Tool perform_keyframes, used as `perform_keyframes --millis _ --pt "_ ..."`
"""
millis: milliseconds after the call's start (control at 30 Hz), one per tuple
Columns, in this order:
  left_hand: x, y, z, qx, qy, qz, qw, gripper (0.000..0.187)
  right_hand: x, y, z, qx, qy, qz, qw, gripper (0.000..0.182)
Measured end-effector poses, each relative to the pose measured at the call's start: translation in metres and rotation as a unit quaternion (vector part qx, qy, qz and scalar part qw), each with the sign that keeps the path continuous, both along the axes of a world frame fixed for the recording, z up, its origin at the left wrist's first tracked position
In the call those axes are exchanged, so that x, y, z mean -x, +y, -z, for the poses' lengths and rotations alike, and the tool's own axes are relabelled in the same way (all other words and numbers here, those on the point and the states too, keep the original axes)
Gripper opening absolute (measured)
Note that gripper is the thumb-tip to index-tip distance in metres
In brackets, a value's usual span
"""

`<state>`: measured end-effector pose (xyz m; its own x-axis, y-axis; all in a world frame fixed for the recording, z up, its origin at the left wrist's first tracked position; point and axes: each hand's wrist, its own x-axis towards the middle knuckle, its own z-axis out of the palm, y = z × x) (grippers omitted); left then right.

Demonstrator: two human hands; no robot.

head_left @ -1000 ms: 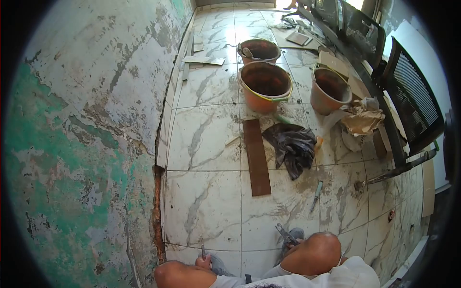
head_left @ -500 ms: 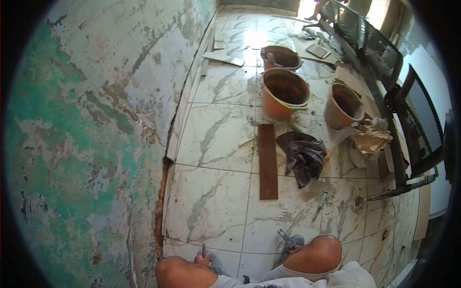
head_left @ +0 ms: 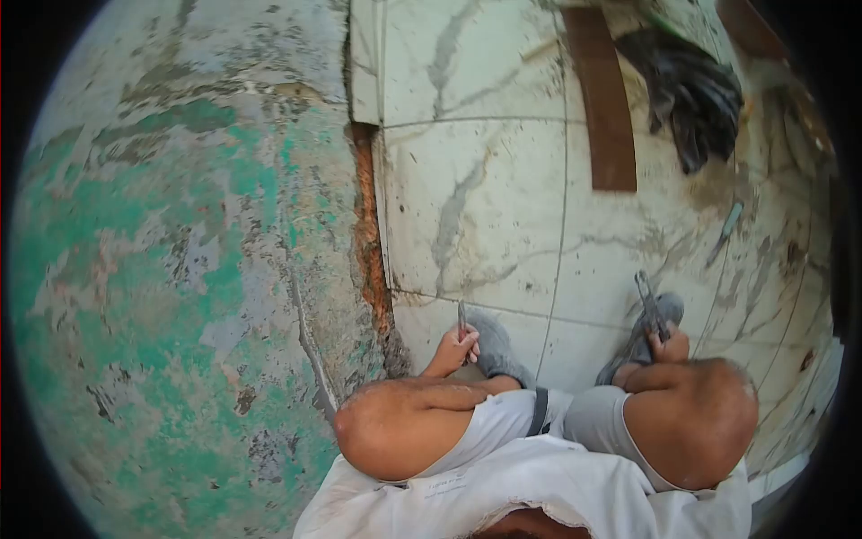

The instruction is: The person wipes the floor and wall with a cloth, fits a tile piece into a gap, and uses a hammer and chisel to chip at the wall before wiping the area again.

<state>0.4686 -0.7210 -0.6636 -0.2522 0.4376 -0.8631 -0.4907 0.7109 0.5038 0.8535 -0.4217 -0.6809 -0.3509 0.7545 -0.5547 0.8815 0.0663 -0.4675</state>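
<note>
A small grey chisel (head_left: 461, 317) is gripped in the left hand (head_left: 454, 350), the fingers curled round its shaft so that the tip stands upright above the fist, just above the marble-patterned floor tiles (head_left: 476, 207) and near the exposed orange brick gap (head_left: 366, 242) at the foot of the wall. A pair of metal pliers (head_left: 648, 303) is held in the right hand (head_left: 669, 346), the fingers wrapped round the handles while the head points away over the floor; whether the plier jaws are parted cannot be told. Both hands are rested by the bent knees, with a grey shoe (head_left: 492, 346) seen just beside the left hand and another beneath the right. The peeling green and grey wall (head_left: 162, 269) is seen along the left side. Further out on the tiles, a long brown strip (head_left: 602, 99) is laid flat, a crumpled black bag (head_left: 691, 90) is lying just to its right, and a small green-handled tool (head_left: 725, 232) is lying apart from both, between the bag and the right hand.
</note>
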Motion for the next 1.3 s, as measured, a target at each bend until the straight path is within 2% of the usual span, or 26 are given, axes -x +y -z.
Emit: perform_keyframes --millis 33,67,100,167,233,300,333,400,433,500,533,567,600,633,667,700,733,767,800,833,900,933,1000,1133,1200,1300 --pt "0.001 -0.002 -0.008 0.016 0.040 0.015 0.999 0.022 0.002 0.000 -0.003 0.012 -0.007 0.008 1.000 0.034" --pt "0.002 -0.002 -0.020 0.013 0.050 0.003 0.999 0.039 0.006 0.001 -0.005 0.020 -0.008 0.022 1.000 0.033" --pt "0.005 0.004 -0.037 0.020 0.046 0.010 0.999 0.039 0.006 0.001 -0.006 0.026 -0.008 0.035 0.999 0.033" --pt "0.015 0.018 -0.067 -0.003 0.056 -0.059 0.997 0.048 0.008 0.003 -0.010 0.039 -0.015 0.034 0.999 0.031" --pt "0.040 0.013 -0.077 0.006 0.067 -0.029 0.997 0.043 0.007 0.005 -0.009 0.049 -0.021 0.029 0.998 0.030" --pt "0.074 0.019 -0.089 -0.096 -0.061 -0.082 0.990 0.039 0.006 0.006 -0.008 0.043 -0.024 0.015 0.999 0.028" --pt "0.082 0.036 -0.099 -0.094 -0.060 -0.080 0.991 0.039 0.008 0.008 -0.011 0.045 -0.024 0.017 0.999 0.028" --pt "0.094 0.067 -0.122 -0.200 -0.115 -0.162 0.959 0.050 0.012 0.010 -0.016 0.054 -0.034 0.016 0.998 0.029" --pt "0.102 0.076 -0.127 -0.199 -0.114 -0.159 0.960 0.050 0.010 0.009 -0.013 0.056 -0.032 0.018 0.998 0.029" --pt "0.116 0.092 -0.136 -0.209 -0.064 -0.130 0.967 0.049 0.005 0.008 -0.008 0.036 -0.019 -0.002 0.999 0.030" --pt "0.123 0.110 -0.144 -0.187 -0.026 -0.010 0.982 0.037 0.004 0.008 -0.007 0.037 -0.017 0.000 0.999 0.030" --pt "0.130 0.130 -0.149 -0.185 -0.025 -0.007 0.982 0.037 0.003 0.008 -0.006 0.031 -0.022 -0.004 0.999 0.031" --pt "0.137 0.150 -0.153 -0.005 0.049 0.200 0.979 0.033 0.002 0.007 -0.005 0.025 -0.027 -0.009 0.999 0.032" --pt "0.140 0.166 -0.158 0.176 0.118 0.390 0.896 0.030 0.001 0.007 -0.004 0.029 -0.025 -0.007 0.999 0.032" --pt "0.131 0.178 -0.159 0.146 0.232 0.507 0.817 0.023 0.000 0.007 -0.003 0.028 -0.034 -0.013 0.999 0.032" --pt "0.127 0.185 -0.157 0.150 0.233 0.510 0.814 0.023 0.000 0.007 -0.002 0.027 -0.042 -0.019 0.999 0.032" --pt "0.125 0.190 -0.153 0.103 0.329 0.615 0.709 0.021 -0.001 0.007 -0.002 0.029 -0.038 -0.016 0.999 0.032" --pt "0.124 0.193 -0.149 0.053 0.413 0.700 0.579 0.020 -0.001 0.006 -0.002 0.031 -0.038 -0.012 0.999 0.032" --pt "0.125 0.191 -0.140 -0.031 0.448 0.673 0.588 0.019 -0.004 0.006 0.001 0.032 -0.038 -0.009 0.999 0.031" --pt "0.128 0.190 -0.127 -0.028 0.449 0.675 0.584 0.019 -0.004 0.006 0.001 0.033 -0.033 -0.007 0.999 0.031" --pt "0.129 0.197 -0.113 -0.079 0.377 0.611 0.691 0.021 -0.006 0.008 0.000 0.042 -0.040 -0.018 0.998 0.031" --pt "0.124 0.200 -0.113 -0.076 0.381 0.609 0.691 0.021 -0.009 0.009 0.001 0.058 -0.032 -0.020 0.998 0.031" --pt "0.114 0.212 -0.114 -0.072 0.384 0.525 0.756 0.019 -0.009 0.011 -0.003 0.063 -0.029 -0.020 0.997 0.031" --pt "0.119 0.228 -0.122 -0.048 0.354 0.576 0.736 0.017 -0.005 0.009 0.000 0.050 -0.032 -0.020 0.998 0.030" --pt "0.124 0.227 -0.116 -0.028 0.370 0.635 0.677 0.014 -0.005 0.007 -0.001 0.034 -0.035 -0.027 0.998 0.030" --pt "0.138 0.211 -0.083 -0.097 0.433 0.573 0.689 0.015 -0.002 0.003 -0.002 0.019 -0.025 -0.007 0.999 0.028"
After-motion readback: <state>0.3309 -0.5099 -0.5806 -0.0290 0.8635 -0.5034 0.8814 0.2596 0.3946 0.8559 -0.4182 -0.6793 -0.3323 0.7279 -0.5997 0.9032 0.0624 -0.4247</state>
